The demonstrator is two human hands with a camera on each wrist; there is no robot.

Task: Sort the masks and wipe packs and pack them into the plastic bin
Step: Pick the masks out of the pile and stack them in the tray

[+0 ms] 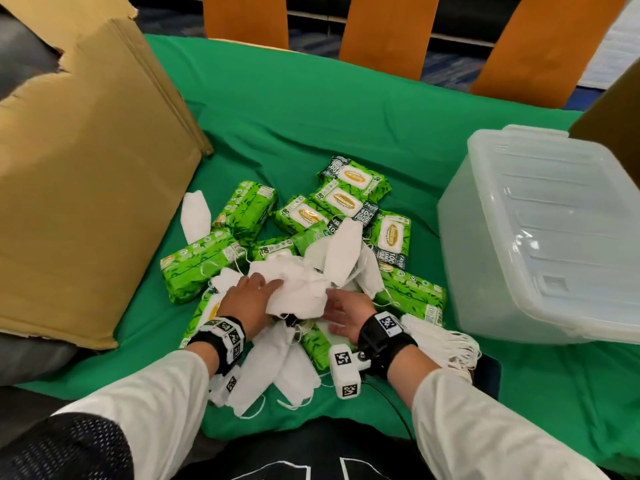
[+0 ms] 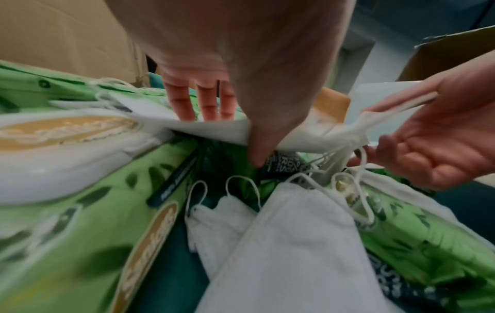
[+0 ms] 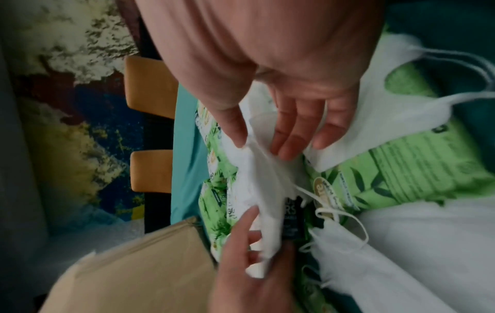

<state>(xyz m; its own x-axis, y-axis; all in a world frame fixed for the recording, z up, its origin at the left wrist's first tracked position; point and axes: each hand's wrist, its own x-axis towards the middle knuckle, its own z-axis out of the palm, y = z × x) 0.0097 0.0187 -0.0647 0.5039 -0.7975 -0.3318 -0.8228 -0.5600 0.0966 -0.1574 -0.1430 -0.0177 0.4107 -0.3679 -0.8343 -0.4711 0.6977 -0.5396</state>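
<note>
Several green wipe packs (image 1: 343, 199) and white masks lie mixed in a pile on the green cloth. Both hands are on a bunch of white masks (image 1: 298, 292) at the pile's near side. My left hand (image 1: 263, 289) pinches one end of a mask (image 2: 209, 131), thumb beneath and fingers above. My right hand (image 1: 332, 306) pinches the other end of the mask (image 3: 251, 169) between thumb and fingers. More masks (image 1: 277, 368) lie under my wrists. The translucent plastic bin (image 1: 460, 237) stands to the right, apart from both hands.
A large cardboard box (image 1: 86, 174) leans at the left edge of the table. A neat stack of masks (image 1: 440, 341) lies just right of my right wrist. Orange chair backs (image 1: 388, 32) stand beyond the far edge. Bare green cloth (image 1: 311, 109) lies behind the pile.
</note>
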